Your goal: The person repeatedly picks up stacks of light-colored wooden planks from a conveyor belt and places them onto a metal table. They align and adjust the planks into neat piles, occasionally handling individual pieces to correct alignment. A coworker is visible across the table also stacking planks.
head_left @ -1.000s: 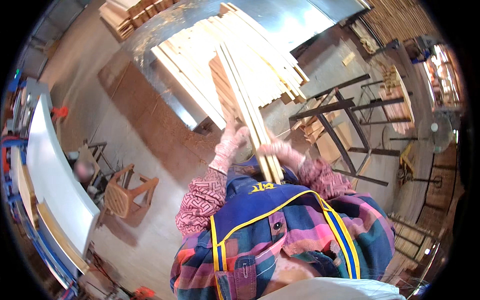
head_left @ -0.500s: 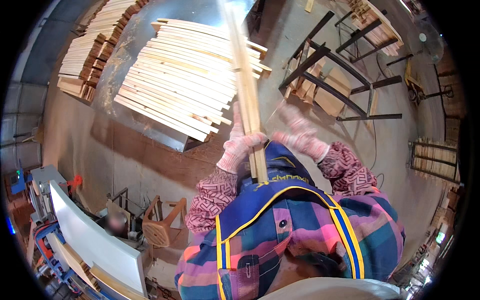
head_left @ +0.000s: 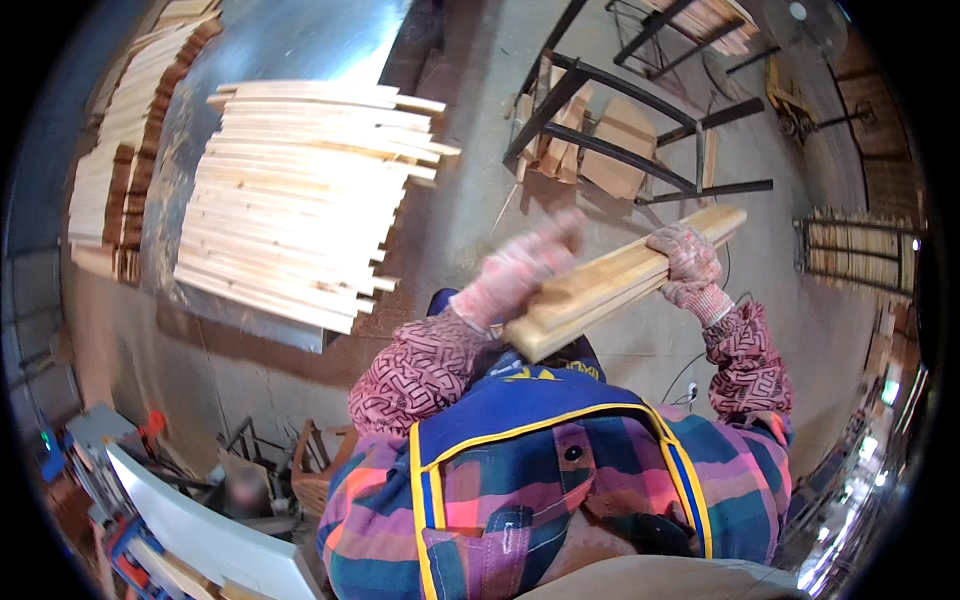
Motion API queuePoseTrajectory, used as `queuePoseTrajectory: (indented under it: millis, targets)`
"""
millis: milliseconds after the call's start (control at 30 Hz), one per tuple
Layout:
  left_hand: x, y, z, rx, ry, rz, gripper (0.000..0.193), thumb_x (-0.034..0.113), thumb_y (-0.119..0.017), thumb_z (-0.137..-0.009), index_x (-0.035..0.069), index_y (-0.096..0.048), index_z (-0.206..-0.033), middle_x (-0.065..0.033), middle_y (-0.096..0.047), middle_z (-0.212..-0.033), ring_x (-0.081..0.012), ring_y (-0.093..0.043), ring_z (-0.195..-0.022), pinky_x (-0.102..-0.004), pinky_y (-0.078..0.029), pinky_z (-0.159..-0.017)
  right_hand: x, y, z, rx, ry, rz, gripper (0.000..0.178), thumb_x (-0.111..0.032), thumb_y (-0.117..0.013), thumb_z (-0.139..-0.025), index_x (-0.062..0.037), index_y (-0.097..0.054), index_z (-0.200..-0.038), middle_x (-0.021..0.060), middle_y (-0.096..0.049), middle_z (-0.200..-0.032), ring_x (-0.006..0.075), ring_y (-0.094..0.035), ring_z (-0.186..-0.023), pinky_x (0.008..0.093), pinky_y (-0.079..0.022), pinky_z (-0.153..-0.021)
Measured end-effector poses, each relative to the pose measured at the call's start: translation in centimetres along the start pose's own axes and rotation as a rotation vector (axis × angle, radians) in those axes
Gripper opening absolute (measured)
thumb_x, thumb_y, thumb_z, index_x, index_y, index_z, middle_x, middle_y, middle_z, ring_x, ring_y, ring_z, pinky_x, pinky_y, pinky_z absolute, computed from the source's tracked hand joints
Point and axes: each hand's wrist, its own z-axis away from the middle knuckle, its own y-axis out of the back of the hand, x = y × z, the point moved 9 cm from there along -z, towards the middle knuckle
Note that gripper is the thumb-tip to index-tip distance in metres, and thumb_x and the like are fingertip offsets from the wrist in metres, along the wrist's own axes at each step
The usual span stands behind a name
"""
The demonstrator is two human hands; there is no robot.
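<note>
A few pale wooden slats [head_left: 610,285] lie together in front of my body, slanting from near my apron up to the right. My right hand [head_left: 688,265], in a pinkish knitted glove, is wrapped round them towards their far end. Beside their near end is my left hand [head_left: 525,270], in the same kind of glove. Motion smears its fingers, and whether it touches the wood is unclear. At the left, many similar slats [head_left: 290,200] lie side by side on a shiny metal table [head_left: 300,45].
Stacked wood [head_left: 125,150] stands along the table's far left. A dark metal frame [head_left: 625,150] with cardboard [head_left: 615,150] in it stands ahead right. Farther right is a rack of wood [head_left: 860,255]. A brown stool [head_left: 320,460] and a white panel [head_left: 210,525] are at the lower left.
The slats have swung from pointing ahead to slanting right. My right hand, apart from them before, now grips them; my left hand has left its earlier hold. The view has shifted right.
</note>
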Motion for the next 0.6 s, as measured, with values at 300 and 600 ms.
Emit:
queuePoseTrajectory:
  millis: [300, 600]
  targets:
    - [-1.6, 14.2, -6.2, 0.698, 0.182, -0.18, 0.062, 0.027, -0.065, -0.092, -0.003, -0.048, -0.144, -0.0179, -0.053, -0.145, -0.0237, -0.049, -0.134, -0.0327, -0.04, -0.109, 25.8, -17.0, -5.3, -0.285, -1.388, -0.338, 0.048, -0.04, -0.083, -0.066, -0.0084, -0.075, -0.102, 0.0146, -0.074, -0.095, 0.0297, -0.071, -0.093, 0.0399, -0.054, -0.083]
    - [-7.3, 11.5, -17.5, 0.559, 0.471, 0.104, 0.066, 0.005, -0.072, -0.09, 0.003, -0.043, -0.149, -0.0154, -0.058, -0.134, -0.019, -0.056, -0.124, -0.0304, -0.047, -0.103, 39.1, -32.3, -30.7, -0.167, -1.209, -0.73, 0.06, -0.044, -0.077, -0.074, -0.0062, -0.069, -0.121, 0.0223, -0.069, -0.115, 0.0342, -0.066, -0.11, 0.0419, -0.05, -0.095]
